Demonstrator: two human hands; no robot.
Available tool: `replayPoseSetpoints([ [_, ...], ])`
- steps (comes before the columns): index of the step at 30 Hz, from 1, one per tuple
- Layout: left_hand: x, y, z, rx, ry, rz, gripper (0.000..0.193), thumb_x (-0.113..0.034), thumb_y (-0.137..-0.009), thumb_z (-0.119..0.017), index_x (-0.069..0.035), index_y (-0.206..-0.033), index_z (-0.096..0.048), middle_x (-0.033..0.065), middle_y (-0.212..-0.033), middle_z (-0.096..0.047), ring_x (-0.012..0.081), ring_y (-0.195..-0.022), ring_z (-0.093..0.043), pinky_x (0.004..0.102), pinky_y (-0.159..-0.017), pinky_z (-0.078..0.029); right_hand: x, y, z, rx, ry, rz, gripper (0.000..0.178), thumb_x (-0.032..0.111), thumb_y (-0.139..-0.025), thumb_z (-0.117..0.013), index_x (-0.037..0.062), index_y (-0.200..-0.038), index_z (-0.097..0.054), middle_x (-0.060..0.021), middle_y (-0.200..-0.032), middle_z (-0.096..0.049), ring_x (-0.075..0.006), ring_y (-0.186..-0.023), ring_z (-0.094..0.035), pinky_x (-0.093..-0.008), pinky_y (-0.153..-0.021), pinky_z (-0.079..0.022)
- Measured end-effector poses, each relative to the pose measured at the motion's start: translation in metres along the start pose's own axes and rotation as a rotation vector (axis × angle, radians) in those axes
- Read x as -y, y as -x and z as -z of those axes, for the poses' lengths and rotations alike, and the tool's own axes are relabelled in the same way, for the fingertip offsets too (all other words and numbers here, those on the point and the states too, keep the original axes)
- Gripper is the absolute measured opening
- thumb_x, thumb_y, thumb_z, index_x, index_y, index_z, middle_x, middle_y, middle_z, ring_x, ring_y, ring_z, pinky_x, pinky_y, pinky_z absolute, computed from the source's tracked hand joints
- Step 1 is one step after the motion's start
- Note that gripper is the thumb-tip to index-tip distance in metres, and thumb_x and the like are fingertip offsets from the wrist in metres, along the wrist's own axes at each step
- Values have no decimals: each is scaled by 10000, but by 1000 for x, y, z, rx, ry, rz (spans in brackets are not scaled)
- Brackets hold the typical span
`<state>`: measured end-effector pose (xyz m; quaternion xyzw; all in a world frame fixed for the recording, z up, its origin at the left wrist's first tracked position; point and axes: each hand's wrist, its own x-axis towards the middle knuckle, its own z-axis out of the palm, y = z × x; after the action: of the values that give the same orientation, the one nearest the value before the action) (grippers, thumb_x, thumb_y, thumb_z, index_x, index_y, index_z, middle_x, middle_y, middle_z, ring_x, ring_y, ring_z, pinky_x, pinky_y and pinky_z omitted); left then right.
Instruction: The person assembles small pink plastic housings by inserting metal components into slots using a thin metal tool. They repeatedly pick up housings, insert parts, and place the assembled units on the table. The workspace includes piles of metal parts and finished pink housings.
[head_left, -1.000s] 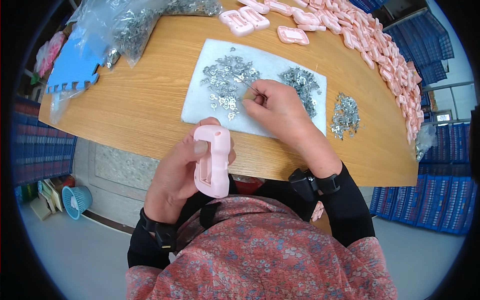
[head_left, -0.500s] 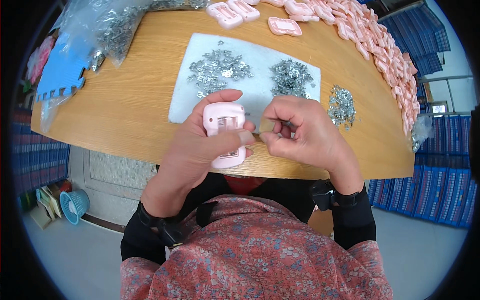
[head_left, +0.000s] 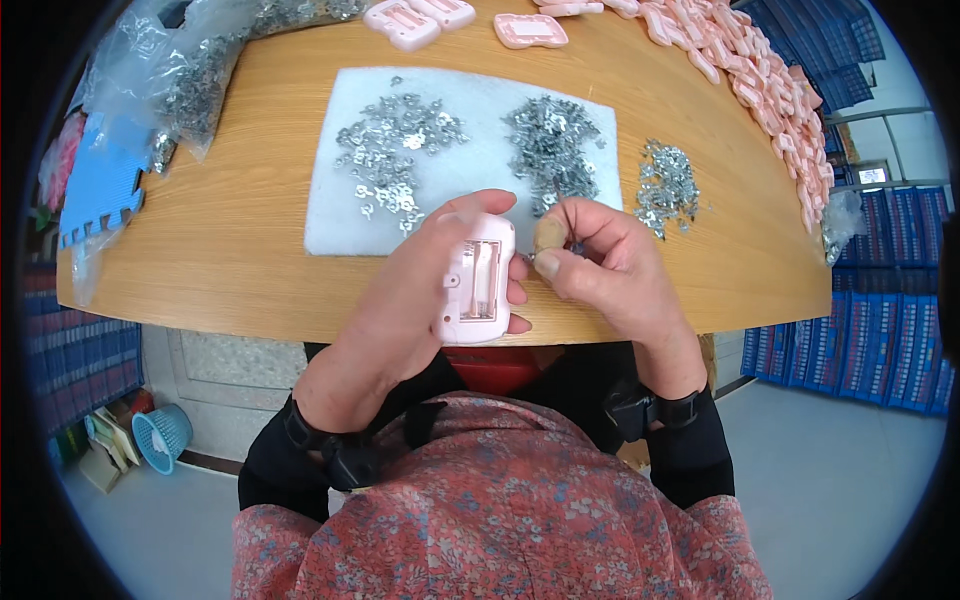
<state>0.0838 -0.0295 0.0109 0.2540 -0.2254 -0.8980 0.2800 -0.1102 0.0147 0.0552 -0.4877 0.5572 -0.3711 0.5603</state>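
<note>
My left hand (head_left: pixel 395 290) is closed around a pale pink plastic casing (head_left: pixel 483 280), tilted slightly, its open battery compartment facing up. Just right of the casing, my right hand (head_left: pixel 615 265) pinches a small metal piece (head_left: pixel 531 257) between thumb and index finger; most of it is hidden. A tan cover sits on that index finger. Beyond both hands lies a white foam pad (head_left: pixel 330 225). It bears a loose left pile of small silver metal pieces (head_left: pixel 400 140) and a denser right pile of metal pieces (head_left: pixel 555 145), close to my right fingers.
Another metal heap (head_left: pixel 667 185) lies on the wooden table (head_left: pixel 240 220), right of the pad. Many pink casings (head_left: pixel 740 80) cover the far right edge, with a few single casings (head_left: pixel 530 30) at the back. Far left are a plastic bag of metal parts (head_left: pixel 195 90) and a blue mat (head_left: pixel 105 185).
The casing has turned in my left hand, and my left thumb has come off its compartment. My right hand stays pinched, close beside the casing. The view has shifted, moving the table items leftward.
</note>
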Motion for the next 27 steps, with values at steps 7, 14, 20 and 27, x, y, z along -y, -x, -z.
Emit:
replayPoseSetpoints([
  [7,18,-1,-13,18,30,89,533,-400,-1057,-240,-28,-1389,-430,142,-947,-645,252,-790,-678,482,-712,-618,8,11,9,11,336,74,164,130,-837,-692,-11,-907,-650,15,-680,-543,-42,-639,-481,-243,-558,-419],
  [14,30,1,-22,-20,-197,120,505,-371,-1063,-247,-24,-1375,-440,112,-981,-652,229,-790,-678,439,-729,-619,15,23,10,8,668,179,118,70,-806,-692,-17,-828,-616,-39,-677,-558,-74,-588,-506,-258,-555,-446],
  [20,34,-4,-28,4,-167,142,501,-377,-1068,-256,-25,-1379,-432,127,-958,-661,243,-806,-699,389,-703,-618,4,37,1,-141,801,366,139,80,-839,-710,-4,-903,-619,-49,-722,-574,-80,-633,-539,-255,-590,-461],
  [27,39,-3,-28,48,-84,183,551,-440,-1069,-280,-21,-1407,-397,120,-897,-634,220,-747,-668,362,-668,-579,-9,48,9,-184,313,103,136,118,-923,-670,1,-953,-608,-27,-781,-617,-69,-699,-621,-239,-619,-483],
])
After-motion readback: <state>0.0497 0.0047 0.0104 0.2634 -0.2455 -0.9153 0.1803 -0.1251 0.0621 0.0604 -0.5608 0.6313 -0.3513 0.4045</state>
